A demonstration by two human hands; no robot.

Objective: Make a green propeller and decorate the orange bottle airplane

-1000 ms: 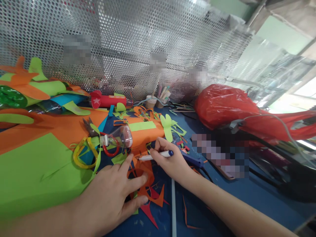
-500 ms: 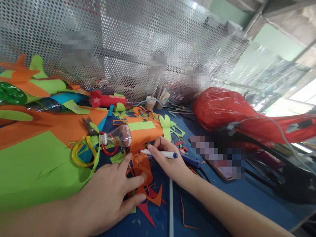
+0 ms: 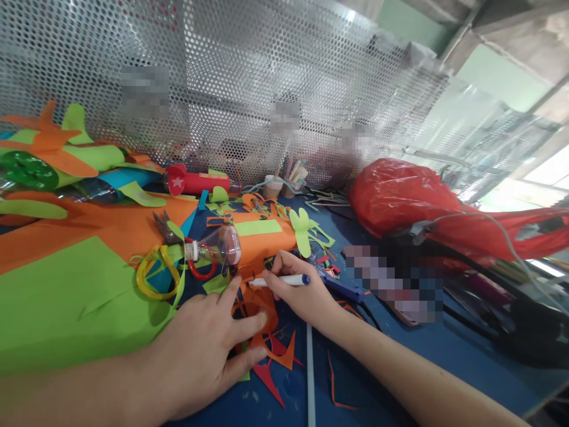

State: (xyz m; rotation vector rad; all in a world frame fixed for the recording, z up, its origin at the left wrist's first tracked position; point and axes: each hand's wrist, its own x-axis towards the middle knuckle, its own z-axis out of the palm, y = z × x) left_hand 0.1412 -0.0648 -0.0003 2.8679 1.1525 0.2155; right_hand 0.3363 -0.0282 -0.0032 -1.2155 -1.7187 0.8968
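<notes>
Between the fingers of my right hand is a white marker with a blue end, its tip pointing left onto an orange paper piece. My left hand lies with fingers spread, its fingertips on the edge of that orange paper. Just beyond both hands a clear plastic bottle rests on its side. Orange paper with a green strip wraps the bottle, and a green lobed paper piece is at its right end.
Yellow-and-red-handled scissors lie left of the bottle, near green and orange sheets. Paper-covered bottles stand back left. Pens fill cups by the mesh panel. A blue glue gun, a phone and a red bag are right.
My right hand has brought the marker tip slightly left and down over the orange paper. The left hand stays spread on it; the whole view has shifted slightly.
</notes>
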